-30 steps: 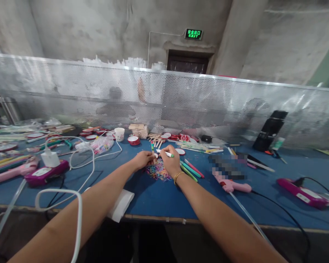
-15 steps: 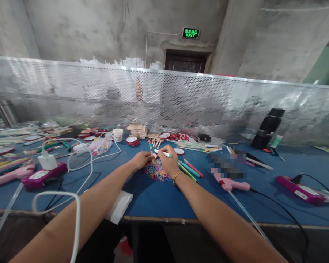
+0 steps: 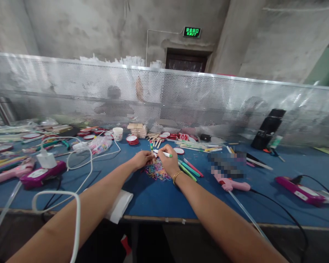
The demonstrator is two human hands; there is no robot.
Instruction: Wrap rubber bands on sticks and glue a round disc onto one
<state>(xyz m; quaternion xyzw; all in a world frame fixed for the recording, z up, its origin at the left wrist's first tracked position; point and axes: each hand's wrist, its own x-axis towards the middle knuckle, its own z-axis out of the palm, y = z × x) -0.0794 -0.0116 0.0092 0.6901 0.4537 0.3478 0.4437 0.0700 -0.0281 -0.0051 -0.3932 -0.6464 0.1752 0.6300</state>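
Note:
My left hand [image 3: 143, 159] is closed around the lower part of a narrow craft stick [image 3: 151, 147], held upright with green and reddish colour on its upper part. In my right hand [image 3: 168, 161], a white marker [image 3: 165, 153] with a green end is pinched, its other end pointing left at the stick. Whether the marker's tip touches the stick is too small to tell. Beneath both hands lies a heap of multicoloured rubber bands [image 3: 157, 172]. Just right of my right wrist are several capped markers [image 3: 190, 168], green, teal and red.
A pink glue gun [image 3: 230, 183] with a cord lies right, another [image 3: 12, 173] left. Purple power strips [image 3: 298, 190] flank the work area. A white cable [image 3: 91, 160] loops over the left side. Wooden sticks [image 3: 155, 138], a paper cup [image 3: 117, 134] and a black bottle [image 3: 268, 128] stand farther back.
Both hands stay in nearly the same place and grip. The upper end of the stick now shows a reddish patch where green showed before.

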